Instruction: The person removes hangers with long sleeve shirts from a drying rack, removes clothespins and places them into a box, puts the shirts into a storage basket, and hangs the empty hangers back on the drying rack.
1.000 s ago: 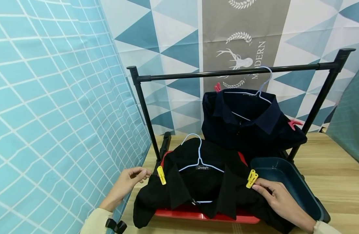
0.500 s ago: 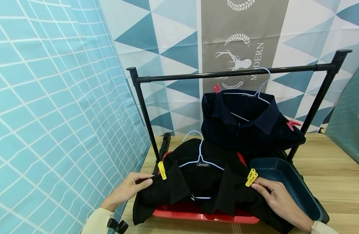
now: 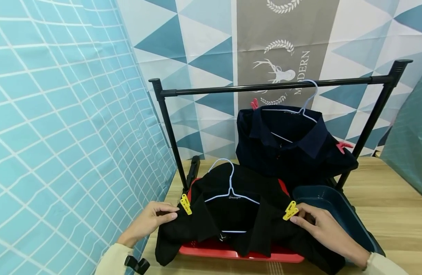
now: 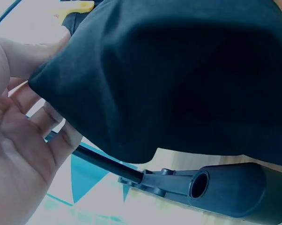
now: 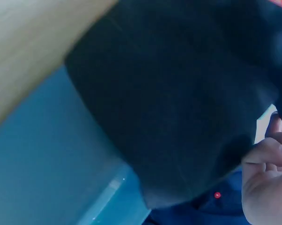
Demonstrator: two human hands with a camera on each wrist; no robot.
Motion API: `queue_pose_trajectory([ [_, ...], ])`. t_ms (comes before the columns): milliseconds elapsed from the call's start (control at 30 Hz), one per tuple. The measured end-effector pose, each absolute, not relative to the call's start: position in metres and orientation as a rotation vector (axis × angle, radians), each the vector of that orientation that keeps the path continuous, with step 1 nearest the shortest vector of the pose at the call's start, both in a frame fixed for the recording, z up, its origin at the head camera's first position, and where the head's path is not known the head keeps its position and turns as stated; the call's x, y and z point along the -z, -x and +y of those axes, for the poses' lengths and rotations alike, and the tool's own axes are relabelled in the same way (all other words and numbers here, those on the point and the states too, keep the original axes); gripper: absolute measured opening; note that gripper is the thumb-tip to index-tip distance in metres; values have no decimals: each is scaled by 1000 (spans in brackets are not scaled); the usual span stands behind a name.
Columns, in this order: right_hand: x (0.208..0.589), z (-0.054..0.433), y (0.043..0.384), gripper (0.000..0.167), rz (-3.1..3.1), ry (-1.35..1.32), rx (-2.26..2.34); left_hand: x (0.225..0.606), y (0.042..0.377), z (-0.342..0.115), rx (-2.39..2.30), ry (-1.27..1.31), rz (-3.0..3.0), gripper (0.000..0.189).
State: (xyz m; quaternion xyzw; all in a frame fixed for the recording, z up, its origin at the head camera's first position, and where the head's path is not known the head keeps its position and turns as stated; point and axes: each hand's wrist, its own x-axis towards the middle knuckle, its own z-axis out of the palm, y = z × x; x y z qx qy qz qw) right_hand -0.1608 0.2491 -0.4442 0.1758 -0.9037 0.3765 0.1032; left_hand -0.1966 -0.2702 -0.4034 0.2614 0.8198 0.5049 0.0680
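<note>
A black shirt [image 3: 231, 214] lies spread on the near side of the rack [image 3: 266, 87], its collar towards the middle and its shoulders reaching out to either side. It rests over a red tray [image 3: 242, 255], whose front rim shows beneath the cloth. A pale blue hanger [image 3: 230, 183] sits inside the collar, its hook rising towards the rack's bar but well apart from it. The left hand [image 3: 150, 221] pinches one shoulder of the black shirt near the rack's left post, thumb in front and fingers behind, just beside a left yellow clip [image 3: 185, 204] fixed there. The right hand [image 3: 321, 229], nearer the rack's right post, grasps the other shoulder, its fingertips at a right yellow clip [image 3: 291, 211]; whether they pinch that clip as well as the cloth is hard to tell, as the right wrist view is blurred.

From the rack's bar hangs a navy shirt [image 3: 300, 160] on a second hanger [image 3: 316, 89] (pink clips [image 3: 342, 147] mark both its shoulders). A dark teal basin [image 3: 338, 208] stands by the rack's right post, partly covered by the black sleeve. Beneath the rack is a wood-grain desk [image 3: 403, 198], and behind the rack hangs a triangle-patterned cloth [image 3: 211, 49]
</note>
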Motion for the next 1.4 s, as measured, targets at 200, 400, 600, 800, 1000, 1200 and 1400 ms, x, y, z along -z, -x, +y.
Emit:
queue_pose_trajectory([
  [200,435,249,161,31,-2670,-507,-1172,408,196,-272,-1485,-776,2521,25],
  [400,429,245,159,34,-2686,-461,-1204,411,197,-273,-1476,-787,2530,25],
  [600,426,245,158,28,-2657,-445,-1350,413,198,-273,-1441,-788,2554,25],
  [800,425,245,157,29,-2656,-446,-1430,415,199,-273,-1440,-833,2565,22],
  [1000,425,246,158,26,-2630,-490,-1414,414,200,-274,-1405,-821,2589,21],
  [1200,425,247,158,16,-2561,-590,-1356,414,200,-275,-1397,-854,2617,21],
  [1400,426,246,159,13,-2488,-687,-1332,414,199,-274,-1421,-892,2622,20],
])
